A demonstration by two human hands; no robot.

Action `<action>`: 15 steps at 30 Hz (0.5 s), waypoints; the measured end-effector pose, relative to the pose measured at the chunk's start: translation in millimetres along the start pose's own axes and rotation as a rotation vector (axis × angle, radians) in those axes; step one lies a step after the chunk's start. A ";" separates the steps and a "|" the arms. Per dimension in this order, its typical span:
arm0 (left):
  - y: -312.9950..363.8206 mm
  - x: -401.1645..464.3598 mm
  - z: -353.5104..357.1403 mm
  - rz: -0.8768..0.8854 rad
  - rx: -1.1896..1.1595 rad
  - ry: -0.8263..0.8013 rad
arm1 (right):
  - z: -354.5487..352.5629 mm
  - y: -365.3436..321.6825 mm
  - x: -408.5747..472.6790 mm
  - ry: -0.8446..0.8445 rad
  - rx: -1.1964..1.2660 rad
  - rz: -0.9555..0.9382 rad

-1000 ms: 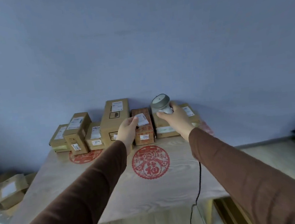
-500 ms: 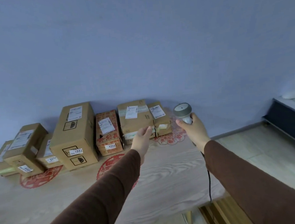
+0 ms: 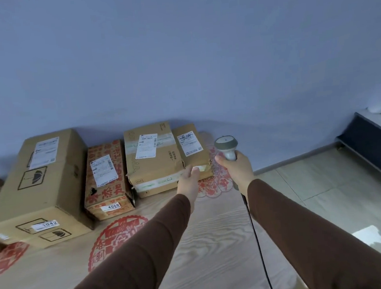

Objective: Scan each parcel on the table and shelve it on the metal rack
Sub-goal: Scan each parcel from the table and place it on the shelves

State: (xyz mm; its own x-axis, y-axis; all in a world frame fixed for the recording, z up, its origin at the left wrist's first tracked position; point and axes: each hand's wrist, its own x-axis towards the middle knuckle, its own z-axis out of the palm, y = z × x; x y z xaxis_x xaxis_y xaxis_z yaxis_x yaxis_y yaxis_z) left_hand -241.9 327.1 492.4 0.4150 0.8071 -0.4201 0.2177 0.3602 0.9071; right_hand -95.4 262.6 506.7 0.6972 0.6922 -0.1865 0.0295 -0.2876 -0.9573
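1. Right hand grips scanner handle, just right of the small parcel.
2. Left hand empty, fingers extended, at the small parcel's front edge; contact unclear.
3. Small parcel sits on table, touching a larger parcel on its left.

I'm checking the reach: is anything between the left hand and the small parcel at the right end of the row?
Nothing visible: the left hand, fingers extended, is right at the near end of the small parcel. The scanner is off to its right.
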 end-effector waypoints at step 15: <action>-6.6 101.5 62.5 -0.097 0.093 0.409 | 39.5 48.1 105.7 -0.171 0.207 0.178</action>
State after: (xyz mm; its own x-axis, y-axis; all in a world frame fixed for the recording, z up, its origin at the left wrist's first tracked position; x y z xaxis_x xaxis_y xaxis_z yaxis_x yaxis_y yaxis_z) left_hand -146.1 377.4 442.1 0.0084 0.8975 -0.4410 0.3244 0.4147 0.8501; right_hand -48.6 348.1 432.2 0.5474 0.7494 -0.3725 -0.2405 -0.2855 -0.9277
